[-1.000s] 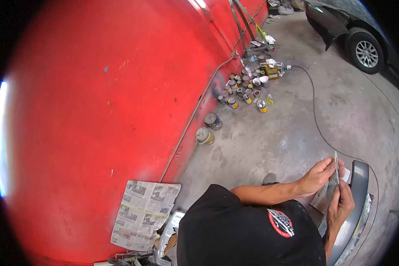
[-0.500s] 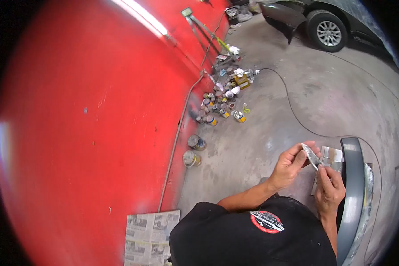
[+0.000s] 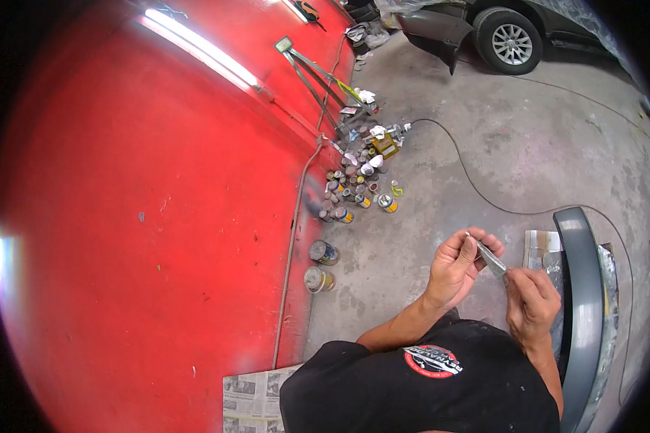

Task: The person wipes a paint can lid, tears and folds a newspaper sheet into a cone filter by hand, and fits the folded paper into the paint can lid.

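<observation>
Between my two hands, in front of my chest, is a thin, flat grey-silver piece [image 3: 492, 260] with a pale edge; I cannot make out its exact kind. My left hand [image 3: 456, 268] is closed on its upper end, with the thumb on top and the fingers behind. At its lower end, my right hand [image 3: 532, 299] pinches it between thumb and fingers. Just right of my right hand stands a long, curved grey car body panel [image 3: 583, 289], apart from the fingers. Some newspaper or cardboard sheets [image 3: 544, 242] lie beside the panel, partly hidden.
A red wall [image 3: 159, 202] runs along the left. Paint cans [image 3: 323, 252] and several smaller tins [image 3: 388, 203] stand along its foot, near a stepladder [image 3: 303, 72]. An air hose [image 3: 477, 189] crosses the floor. A dark car [image 3: 477, 29] stands at the back; newspaper [image 3: 249, 400] lies lower left.
My hands and the grey piece have shifted slightly left in view, and the piece now shows more edge-on. The camera has turned a little, so the surroundings have moved.
</observation>
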`<state>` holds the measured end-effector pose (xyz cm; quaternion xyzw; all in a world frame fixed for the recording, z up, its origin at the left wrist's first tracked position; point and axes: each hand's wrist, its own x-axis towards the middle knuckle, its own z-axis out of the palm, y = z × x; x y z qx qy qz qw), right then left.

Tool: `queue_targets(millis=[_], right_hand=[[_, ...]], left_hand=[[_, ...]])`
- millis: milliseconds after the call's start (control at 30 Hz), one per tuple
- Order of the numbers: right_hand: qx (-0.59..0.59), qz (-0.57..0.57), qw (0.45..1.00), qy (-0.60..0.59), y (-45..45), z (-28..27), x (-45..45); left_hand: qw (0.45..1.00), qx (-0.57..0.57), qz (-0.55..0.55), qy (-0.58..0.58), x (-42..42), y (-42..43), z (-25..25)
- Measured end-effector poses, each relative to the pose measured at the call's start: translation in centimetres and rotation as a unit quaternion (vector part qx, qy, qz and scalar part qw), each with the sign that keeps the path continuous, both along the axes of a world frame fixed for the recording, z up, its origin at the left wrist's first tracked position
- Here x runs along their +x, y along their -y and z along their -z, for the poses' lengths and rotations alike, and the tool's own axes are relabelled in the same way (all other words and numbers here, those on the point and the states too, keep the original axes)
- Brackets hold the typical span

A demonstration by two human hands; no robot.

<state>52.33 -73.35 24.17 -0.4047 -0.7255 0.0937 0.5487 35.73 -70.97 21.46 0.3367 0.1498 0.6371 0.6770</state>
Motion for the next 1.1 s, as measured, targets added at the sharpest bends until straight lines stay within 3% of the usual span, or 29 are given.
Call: queue_targets(millis=[167, 233, 800, 1100], right_hand=[[-0.027, -0.013, 0.999, -0.014, -0.4, -0.6, 0.2], [-0.106, -0.014, 0.994, -0.022, -0.3, -1.5, -0.1], [-0.132, -0.032, 0.99, -0.025, -1.2, -0.9, 0.1], [-0.136, -0.028, 0.99, -0.029, -1.0, -1.0, 0.1]], left_hand=[[1.0, 0.005, 0.008, -0.008, 0.3, -0.4, 0.5], [1.0, 0.011, 0.015, -0.016, 0.6, -0.4, 0.6], [0.99, 0.033, -0.015, -0.136, 0.6, -0.5, 1.3], [0.997, 0.002, -0.005, -0.071, 1.0, -0.3, 0.5]])
